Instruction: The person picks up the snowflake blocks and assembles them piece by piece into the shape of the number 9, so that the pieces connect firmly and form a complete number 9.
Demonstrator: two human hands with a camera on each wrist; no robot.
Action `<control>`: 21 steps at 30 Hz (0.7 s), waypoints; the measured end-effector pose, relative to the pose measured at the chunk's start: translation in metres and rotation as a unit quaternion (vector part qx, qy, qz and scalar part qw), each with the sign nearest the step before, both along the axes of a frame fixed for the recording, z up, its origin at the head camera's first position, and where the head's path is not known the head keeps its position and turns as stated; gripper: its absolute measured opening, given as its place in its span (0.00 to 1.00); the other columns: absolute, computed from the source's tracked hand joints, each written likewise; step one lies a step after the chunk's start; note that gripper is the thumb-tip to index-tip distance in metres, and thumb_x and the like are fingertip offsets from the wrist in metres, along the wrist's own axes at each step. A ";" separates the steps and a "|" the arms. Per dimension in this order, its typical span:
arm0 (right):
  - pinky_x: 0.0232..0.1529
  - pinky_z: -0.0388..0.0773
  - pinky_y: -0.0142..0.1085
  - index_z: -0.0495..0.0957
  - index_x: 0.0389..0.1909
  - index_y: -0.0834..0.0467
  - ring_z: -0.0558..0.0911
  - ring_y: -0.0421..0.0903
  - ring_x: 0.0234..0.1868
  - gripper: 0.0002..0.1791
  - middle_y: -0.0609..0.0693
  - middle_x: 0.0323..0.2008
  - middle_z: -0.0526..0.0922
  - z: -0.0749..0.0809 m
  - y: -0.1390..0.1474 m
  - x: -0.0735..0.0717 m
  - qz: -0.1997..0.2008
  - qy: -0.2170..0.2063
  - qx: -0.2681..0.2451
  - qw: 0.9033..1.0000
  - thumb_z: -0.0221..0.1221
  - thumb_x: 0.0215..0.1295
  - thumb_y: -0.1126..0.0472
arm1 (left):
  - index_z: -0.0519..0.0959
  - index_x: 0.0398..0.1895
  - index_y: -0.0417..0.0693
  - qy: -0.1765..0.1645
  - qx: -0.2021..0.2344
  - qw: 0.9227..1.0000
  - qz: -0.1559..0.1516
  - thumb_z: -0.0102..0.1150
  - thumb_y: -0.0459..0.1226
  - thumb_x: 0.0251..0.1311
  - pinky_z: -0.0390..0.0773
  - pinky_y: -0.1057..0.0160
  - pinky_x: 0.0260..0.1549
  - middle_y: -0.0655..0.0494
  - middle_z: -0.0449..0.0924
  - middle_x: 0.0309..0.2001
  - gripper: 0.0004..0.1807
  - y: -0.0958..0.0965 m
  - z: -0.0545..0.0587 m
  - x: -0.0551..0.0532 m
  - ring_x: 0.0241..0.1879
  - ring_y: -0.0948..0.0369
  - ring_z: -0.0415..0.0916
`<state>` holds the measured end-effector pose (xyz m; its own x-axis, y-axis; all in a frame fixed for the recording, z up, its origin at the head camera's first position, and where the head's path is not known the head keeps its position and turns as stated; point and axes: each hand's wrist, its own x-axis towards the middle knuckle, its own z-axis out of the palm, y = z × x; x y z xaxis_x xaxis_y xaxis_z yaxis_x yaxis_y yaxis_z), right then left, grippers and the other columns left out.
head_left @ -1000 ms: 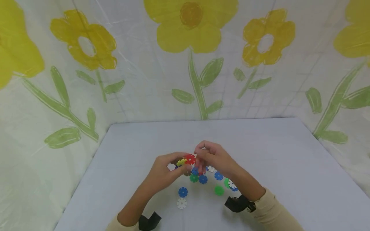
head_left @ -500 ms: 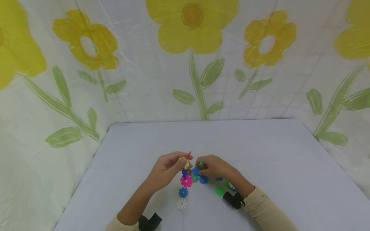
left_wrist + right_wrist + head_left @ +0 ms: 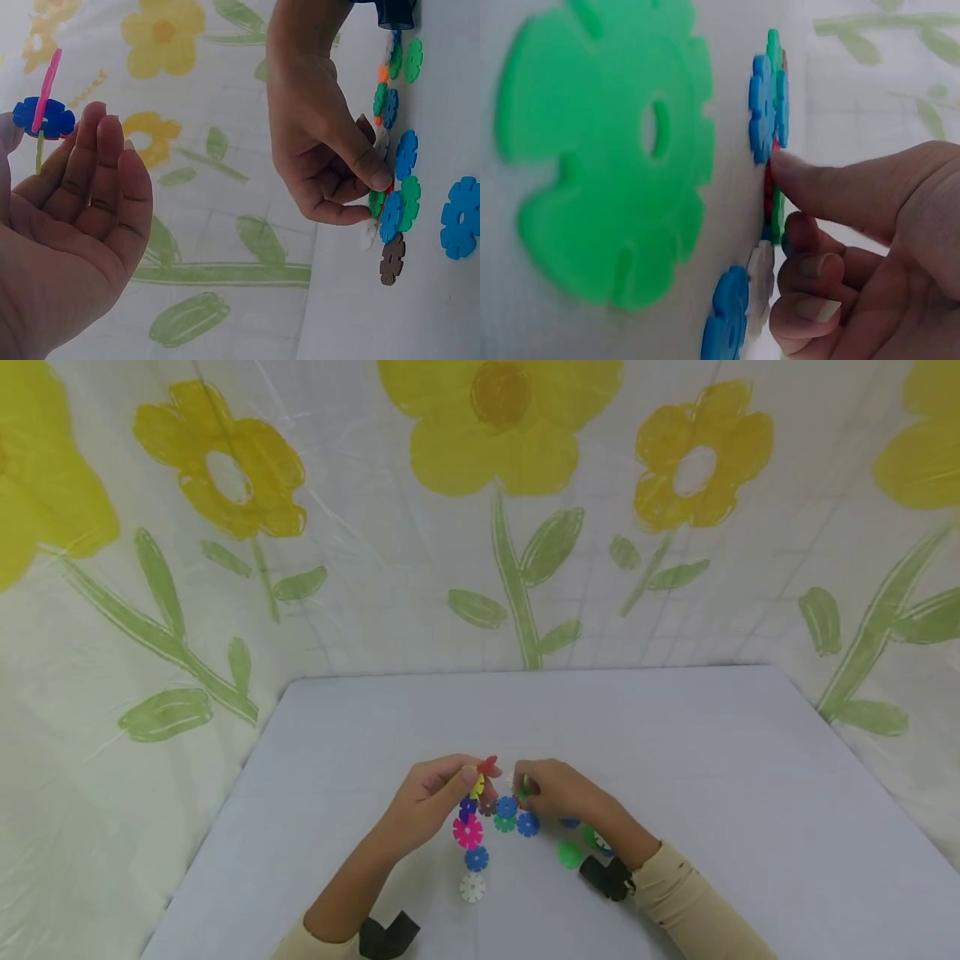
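Working over the white table [image 3: 712, 735], well short of its far edge, roughly midway between left and right edges, with bare left hand [image 3: 432, 797] and bare right hand [image 3: 558, 789]. In the left, pinching a linked cluster of yellow, red, dark-blue and pink notched plastic discs [image 3: 46, 101] aloft; best grip 1 rim lightly, leaving slots exposed. With right thumb and curled fingers, bracketing a round green notched plastic disc [image 3: 377, 201]; cannot tell whether gripping. Best lift by the edge.
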<state>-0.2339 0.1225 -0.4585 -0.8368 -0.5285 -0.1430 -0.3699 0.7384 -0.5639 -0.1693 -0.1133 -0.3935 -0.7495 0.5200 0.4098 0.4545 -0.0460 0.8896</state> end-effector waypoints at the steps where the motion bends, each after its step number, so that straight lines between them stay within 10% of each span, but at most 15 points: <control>1: 0.36 0.79 0.39 0.81 0.41 0.49 0.75 0.44 0.33 0.09 0.43 0.30 0.78 0.001 0.000 -0.001 -0.003 0.005 0.004 1.000 0.68 0.63 0.63 | 0.79 0.50 0.34 0.000 0.002 1.000 0.001 0.46 0.35 0.77 0.84 0.58 0.41 0.48 0.84 0.37 0.14 0.000 0.000 0.000 0.37 0.54 0.84; 21: 0.32 0.76 0.39 0.78 0.40 0.50 0.73 0.44 0.30 0.11 0.43 0.26 0.74 0.006 0.017 -0.005 0.032 0.010 0.028 0.999 0.70 0.60 0.62 | 0.80 0.52 0.36 0.005 -0.007 1.000 0.012 0.46 0.36 0.77 0.84 0.56 0.41 0.48 0.84 0.36 0.15 -0.002 0.001 0.000 0.36 0.55 0.85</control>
